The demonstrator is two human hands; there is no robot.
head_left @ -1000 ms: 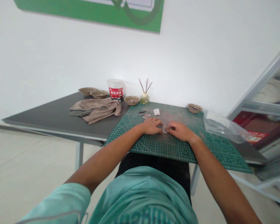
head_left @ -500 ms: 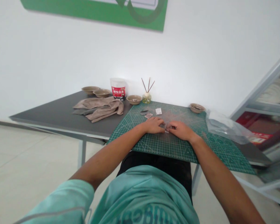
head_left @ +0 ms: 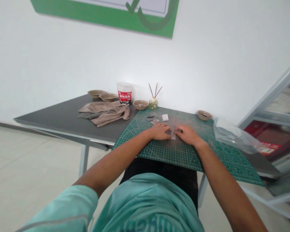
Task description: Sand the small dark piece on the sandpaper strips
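Note:
Over the middle of the green cutting mat [head_left: 183, 156], both hands work close together at a small, clear, whitish plastic piece [head_left: 173, 136]. My left hand [head_left: 160, 131] rests on the mat with bent fingers, its thumb and fingertips closed at the left edge of the piece. From the other side, my right hand [head_left: 187, 133] pinches the upper right edge between thumb and forefinger. The fingertips partly cover the piece, and its details are too small to make out. Just beyond my left hand lie a small patterned packet [head_left: 155, 121], a white square packet [head_left: 165, 117] and a dark flat piece [head_left: 150, 118].
A brown cloth [head_left: 108, 112] lies on the dark table [head_left: 50, 114] at left. Along the wall stand bowls [head_left: 140, 104], a red-and-white tub [head_left: 125, 94] and a reed diffuser [head_left: 153, 103]. At right are another bowl [head_left: 204, 115] and a clear plastic bag [head_left: 234, 135].
My hands have drawn slightly apart, and more of the small plastic piece shows between them. The whole view has shifted a little.

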